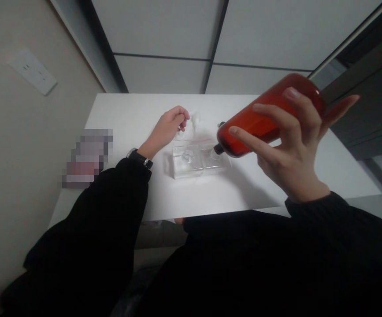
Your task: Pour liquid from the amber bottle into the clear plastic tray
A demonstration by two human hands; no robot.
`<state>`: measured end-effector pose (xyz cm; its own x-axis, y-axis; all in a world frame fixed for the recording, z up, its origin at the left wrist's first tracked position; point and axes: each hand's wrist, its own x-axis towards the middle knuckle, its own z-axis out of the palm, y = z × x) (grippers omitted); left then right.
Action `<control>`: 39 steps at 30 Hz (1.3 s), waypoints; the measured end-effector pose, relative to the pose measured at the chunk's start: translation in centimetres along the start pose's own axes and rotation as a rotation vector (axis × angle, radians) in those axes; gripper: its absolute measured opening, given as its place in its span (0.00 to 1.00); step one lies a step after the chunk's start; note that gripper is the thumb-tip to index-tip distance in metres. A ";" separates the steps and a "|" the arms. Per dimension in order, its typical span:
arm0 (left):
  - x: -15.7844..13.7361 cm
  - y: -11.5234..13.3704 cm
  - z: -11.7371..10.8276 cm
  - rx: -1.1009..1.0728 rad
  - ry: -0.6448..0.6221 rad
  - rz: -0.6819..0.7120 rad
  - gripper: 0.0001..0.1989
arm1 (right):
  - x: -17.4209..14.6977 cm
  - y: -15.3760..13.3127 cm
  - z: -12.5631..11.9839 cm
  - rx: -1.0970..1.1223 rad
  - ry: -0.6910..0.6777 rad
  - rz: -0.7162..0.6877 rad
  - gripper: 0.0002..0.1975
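My right hand (290, 136) grips a large amber-red bottle (266, 116), tilted with its dark neck pointing down and left. The neck hangs over the right compartment of a clear two-part box (188, 172) on the table; I cannot tell whether liquid is flowing. A round clear shape (188, 156) shows in the box's left compartment. My left hand (174, 121), with a watch on the wrist, is held curled behind the box. Its fingers are bent together, and whatever is between them is hidden. Just right of them is a small white object (195, 119), too blurred to name.
The white table (164, 202) carries all of this. A pixelated flat item (87, 158) lies at its left edge. Behind the bottle, a small dark piece (221, 124) peeks out. White panels (164, 75) stand behind the table, and a wall with an outlet (33, 71) is at left.
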<state>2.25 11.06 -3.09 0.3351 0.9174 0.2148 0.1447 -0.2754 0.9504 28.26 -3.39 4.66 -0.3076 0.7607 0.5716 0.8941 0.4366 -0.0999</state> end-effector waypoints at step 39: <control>0.2 -1.2 -1.0 0.038 0.169 0.049 0.07 | -4.8 1.5 5.2 0.239 0.302 0.347 0.36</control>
<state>1.22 11.84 -4.01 0.1816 0.9370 0.2986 0.1682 -0.3288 0.9293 29.36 -3.88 -2.47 0.1326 0.7232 0.6778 0.8168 0.3077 -0.4881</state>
